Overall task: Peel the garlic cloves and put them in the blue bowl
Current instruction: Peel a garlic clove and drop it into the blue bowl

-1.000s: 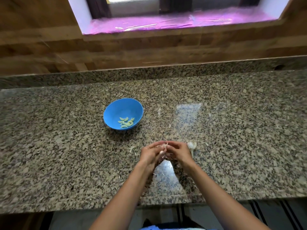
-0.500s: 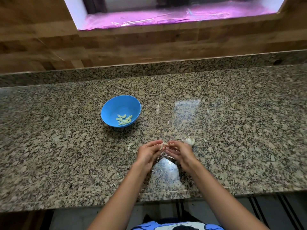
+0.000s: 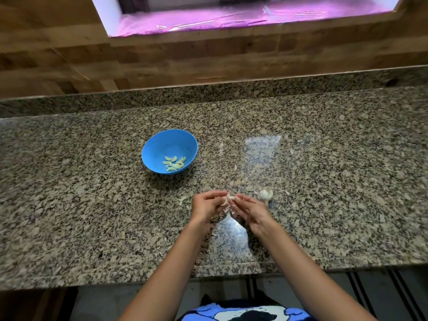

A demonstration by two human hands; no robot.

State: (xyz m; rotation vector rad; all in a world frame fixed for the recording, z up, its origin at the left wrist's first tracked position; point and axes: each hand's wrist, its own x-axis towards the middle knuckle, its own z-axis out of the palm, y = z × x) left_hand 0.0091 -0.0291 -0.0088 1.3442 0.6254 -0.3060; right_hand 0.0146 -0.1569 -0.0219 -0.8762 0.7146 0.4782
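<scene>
A blue bowl (image 3: 152,148) stands on the granite counter (image 3: 69,205) left of centre, with several peeled garlic cloves (image 3: 174,163) inside. Nearer the counter's front, my left hand (image 3: 207,205) and my right hand (image 3: 249,210) meet over the counter and together pinch a small pale garlic clove (image 3: 228,198) between their fingertips. Just right of my right hand a partly broken garlic bulb (image 3: 265,193) lies on the counter.
Bits of papery garlic skin (image 3: 183,198) are scattered on the counter around my hands. A low granite ledge and a wooden wall run along the back. The counter's front edge is close below my forearms.
The view has tilted slightly, so the bowl and hands sit a little higher in the picture. My fingertips keep working on the clove in the same spot.
</scene>
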